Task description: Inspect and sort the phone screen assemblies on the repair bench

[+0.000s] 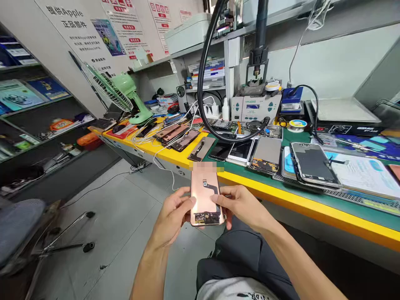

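Observation:
Between my two hands is a phone screen [203, 193], its copper-coloured back turned up toward me. A black flex cable runs down its right part to a dark strip of circuitry at the near end. My left hand [176, 212] grips the left edge, thumb on the copper back and fingers underneath. From the right, my right hand [239, 204] pinches the other edge, its thumb lying over the flex cable. The screen is held in front of the bench edge, above my lap. Its far end is partly blurred.
Several phone screens [265, 154] lie along the green and yellow workbench [243, 181]. A black hose [203, 75] loops down over the bench by a hot-air station [256, 109]. A green fan [133, 93] stands at the left, and an office chair [20, 225] on the floor.

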`<state>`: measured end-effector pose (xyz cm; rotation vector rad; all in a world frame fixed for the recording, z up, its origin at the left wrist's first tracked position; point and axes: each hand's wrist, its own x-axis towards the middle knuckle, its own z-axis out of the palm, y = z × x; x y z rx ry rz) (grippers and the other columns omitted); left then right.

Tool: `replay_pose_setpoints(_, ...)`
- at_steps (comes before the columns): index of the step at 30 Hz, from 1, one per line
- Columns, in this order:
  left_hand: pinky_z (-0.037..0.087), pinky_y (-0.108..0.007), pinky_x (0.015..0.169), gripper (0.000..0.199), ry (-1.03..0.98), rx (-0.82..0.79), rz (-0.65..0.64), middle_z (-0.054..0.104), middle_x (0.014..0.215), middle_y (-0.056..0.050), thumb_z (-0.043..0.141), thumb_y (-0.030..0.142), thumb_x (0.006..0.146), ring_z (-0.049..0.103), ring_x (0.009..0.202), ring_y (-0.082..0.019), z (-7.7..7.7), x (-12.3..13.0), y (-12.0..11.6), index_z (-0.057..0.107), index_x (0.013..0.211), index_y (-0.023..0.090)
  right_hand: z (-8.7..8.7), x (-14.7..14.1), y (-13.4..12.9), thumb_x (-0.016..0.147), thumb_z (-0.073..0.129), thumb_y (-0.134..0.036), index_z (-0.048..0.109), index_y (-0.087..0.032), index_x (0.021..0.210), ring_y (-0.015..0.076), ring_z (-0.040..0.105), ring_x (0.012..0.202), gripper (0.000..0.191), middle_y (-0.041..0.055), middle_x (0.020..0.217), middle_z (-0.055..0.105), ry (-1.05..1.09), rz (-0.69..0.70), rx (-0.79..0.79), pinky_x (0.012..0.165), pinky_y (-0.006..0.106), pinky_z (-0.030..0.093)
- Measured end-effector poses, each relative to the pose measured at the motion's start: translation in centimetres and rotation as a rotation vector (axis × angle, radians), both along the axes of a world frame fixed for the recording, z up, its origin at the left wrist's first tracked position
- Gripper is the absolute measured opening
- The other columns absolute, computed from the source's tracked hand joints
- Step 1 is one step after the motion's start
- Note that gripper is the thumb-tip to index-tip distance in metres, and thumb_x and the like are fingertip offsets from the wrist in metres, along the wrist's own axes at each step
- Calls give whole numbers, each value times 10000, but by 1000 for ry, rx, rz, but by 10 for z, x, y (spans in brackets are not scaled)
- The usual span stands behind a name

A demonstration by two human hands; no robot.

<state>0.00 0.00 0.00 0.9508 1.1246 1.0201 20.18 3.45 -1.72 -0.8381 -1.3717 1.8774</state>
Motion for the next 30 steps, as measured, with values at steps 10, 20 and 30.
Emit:
replay_pose_setpoints(10,573,-326,475,373,-34,-38,-7,679,667,-40,682,346,849,617,500,-166,-5,-2,-1,587,1139,132,-17,-4,0,917,624,-488,660,-114,817,87,554,378,389,46,604,680,264,53,-181,373,177,487)
replay_pose_setpoints(20,569,-310,516,594,89,31,22,721,929,-113,598,442,900,713,766,-268,0,7,-11,484,1412,164,-34,-17,-4,861,696,-494,644,-125,864,89,529,389,373,-8,487,606,431,45,-350,366,163,499)
replay_pose_setpoints(30,571,-313,537,588,235,51,18,723,1011,-113,516,485,940,717,768,-256,0,11,-16,437,1449,201,-23,-14,-11,931,583,-504,658,-112,778,96,538,418,428,57,585,666,284,-10,-188,449,215,506)
